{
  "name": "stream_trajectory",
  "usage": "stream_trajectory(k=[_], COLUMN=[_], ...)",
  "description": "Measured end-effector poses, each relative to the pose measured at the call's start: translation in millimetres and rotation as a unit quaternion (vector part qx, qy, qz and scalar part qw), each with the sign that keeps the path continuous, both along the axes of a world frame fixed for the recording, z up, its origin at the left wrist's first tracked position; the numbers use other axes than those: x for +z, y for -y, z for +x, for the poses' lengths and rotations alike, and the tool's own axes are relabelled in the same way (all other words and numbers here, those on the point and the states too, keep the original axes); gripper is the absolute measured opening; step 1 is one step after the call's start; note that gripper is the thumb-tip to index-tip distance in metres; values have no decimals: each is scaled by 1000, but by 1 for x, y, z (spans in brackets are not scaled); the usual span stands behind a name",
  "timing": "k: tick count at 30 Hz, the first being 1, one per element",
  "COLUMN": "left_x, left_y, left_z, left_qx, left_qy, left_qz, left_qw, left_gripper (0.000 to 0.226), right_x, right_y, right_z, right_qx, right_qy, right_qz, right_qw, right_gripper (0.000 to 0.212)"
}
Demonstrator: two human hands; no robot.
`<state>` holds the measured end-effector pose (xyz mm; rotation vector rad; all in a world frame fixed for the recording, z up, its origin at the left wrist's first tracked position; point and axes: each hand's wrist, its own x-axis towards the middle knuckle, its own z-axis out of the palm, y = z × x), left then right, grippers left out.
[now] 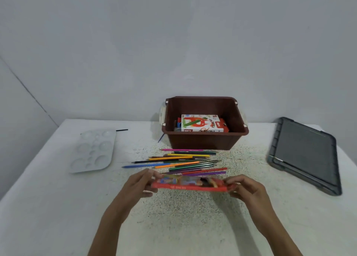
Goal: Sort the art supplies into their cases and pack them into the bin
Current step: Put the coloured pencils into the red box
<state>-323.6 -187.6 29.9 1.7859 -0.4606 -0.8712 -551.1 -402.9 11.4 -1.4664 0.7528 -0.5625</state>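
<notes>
I see 2 bare forearms reaching forward, my left hand and right hand level, fingers pinched closed, thumbs on top.

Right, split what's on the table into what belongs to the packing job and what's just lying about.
Job:
- red pencil case, held by left hand and right hand
- loose coloured pencils
- brown bin
- oil pastels box, already in the bin
- paint palette

Lying about:
- grey lid
- black stick by the palette

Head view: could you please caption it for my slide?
Both hands hold a flat red pencil case before loose coloured pencils and a brown plastic bin.
</notes>
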Motion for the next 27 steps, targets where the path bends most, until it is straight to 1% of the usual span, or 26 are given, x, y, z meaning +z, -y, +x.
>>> stream_trajectory(k=[2,6,10,11,12,14,16,17,19,21,22,24,25,27], left_x=[-5,-20,-28,-30,-33,-43,-52,-57,-69,-81,-88,-102,-108,-114], left_y=[-5,-9,-10,-10,-10,-8,-5,-3,1,5,7,9,9,7], left_z=[1,8,7,6,5,4,0,-4,-14,-26,-31,-36,-36,-35], left_qx=[-28,-99,-122,-134,-151,-176,-173,-165,-160,-186,-212,-253,-258,-259], left_qy=[11,36,14,34,72,170,278,328,407,440,449,479,495,507], left_qz=[43,117,121,137,162,209,238,233,170,87,67,60,52,37], left_qw=[999,987,985,981,972,947,914,900,883,874,866,838,828,821], left_gripper=[34,22,19,17,16,15,20,26,42,58,65,74,75,73], right_x=[-7,-23,-32,-35,-37,-43,-48,-49,-50,-49,-48,-48,-47,-46], right_y=[-4,-11,-17,-19,-20,-25,-28,-28,-26,-22,-20,-13,-11,-5], right_z=[0,2,2,3,4,7,10,12,18,26,30,38,42,49], right_qx=[17,20,25,27,29,35,52,61,73,69,67,64,66,75], right_qy=[-16,-52,-106,-122,-138,-164,-196,-212,-245,-268,-273,-279,-284,-292], right_qz=[-7,-24,-50,-62,-79,-118,-165,-191,-273,-379,-413,-441,-443,-433], right_qw=[1000,998,993,990,987,979,965,956,927,883,866,851,848,849], right_gripper=[22,31,33,33,32,32,30,28,20,17,19,26,29,33])
